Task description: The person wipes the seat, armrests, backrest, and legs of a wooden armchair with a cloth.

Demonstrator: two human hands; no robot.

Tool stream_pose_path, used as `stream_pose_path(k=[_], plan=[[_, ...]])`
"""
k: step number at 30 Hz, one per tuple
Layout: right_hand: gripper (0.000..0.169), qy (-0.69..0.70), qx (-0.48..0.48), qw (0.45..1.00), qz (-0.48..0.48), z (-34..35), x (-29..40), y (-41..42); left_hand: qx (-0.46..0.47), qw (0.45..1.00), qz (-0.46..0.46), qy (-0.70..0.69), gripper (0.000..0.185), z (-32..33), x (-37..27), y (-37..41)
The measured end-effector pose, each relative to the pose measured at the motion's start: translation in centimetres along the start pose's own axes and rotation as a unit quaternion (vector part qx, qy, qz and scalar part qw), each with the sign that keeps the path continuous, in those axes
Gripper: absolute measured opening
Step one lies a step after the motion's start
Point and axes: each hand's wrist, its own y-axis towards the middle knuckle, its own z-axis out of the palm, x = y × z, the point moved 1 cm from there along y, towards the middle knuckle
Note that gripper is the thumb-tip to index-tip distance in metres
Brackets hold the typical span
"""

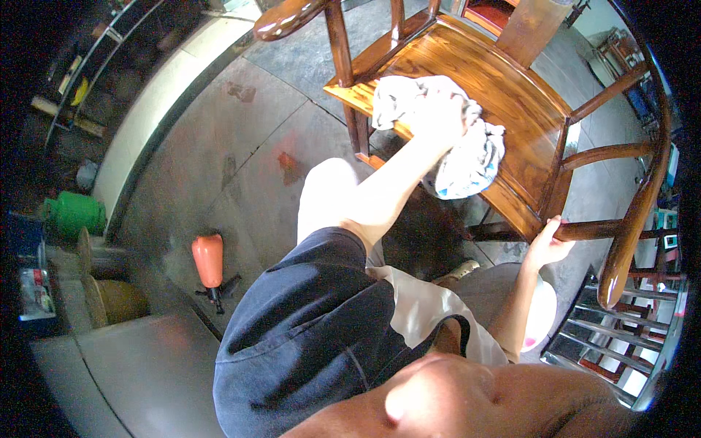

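A wooden armchair (526,159) with a glossy brown finish stands before me. My left hand (443,117) is shut on a crumpled white-and-grey cloth (460,169), which lies over the front part of the seat (471,60). Strong light washes out the fingers. My right hand (550,243) grips the chair at the front corner of the seat, around the base of an armrest post (594,229). That post runs out to the curved right armrest (630,246). The other armrest (290,19) reaches in at the top edge.
On the grey floor at left is an orange-red bottle-shaped object (208,260) with a black end. A green container (74,213) sits near a pale raised ledge (164,93). At lower right is a slatted metal frame (619,334). My knees are close below the chair.
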Motion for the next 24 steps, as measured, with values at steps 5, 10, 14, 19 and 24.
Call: stream_pose_path(k=[5,10,14,19,24], plan=[[0.022,-0.026,-0.009,0.999,-0.038,-0.2,-0.3,0.5,0.092,0.977,-0.042,-0.188,0.046,-2.6,-3.6,-2.6],[0.026,-0.034,0.023,0.999,-0.035,0.2,0.7,0.2,0.046,0.672,-0.180,-0.717,0.030,-3.6,-2.6,-4.6],[0.026,-0.032,0.035,0.998,-0.029,-0.2,0.9,0.4,-0.013,0.303,-0.240,-0.922,0.027,-6.0,-1.2,-5.3],[0.025,-0.052,0.024,0.998,-0.028,-0.7,0.3,0.6,-0.255,0.249,-0.189,-0.915,0.040,-13.2,3.3,-4.1],[0.024,-0.033,0.012,0.999,-0.015,0.5,0.1,0.3,-0.135,0.057,0.269,-0.952,0.043,-11.5,13.3,-0.3]])
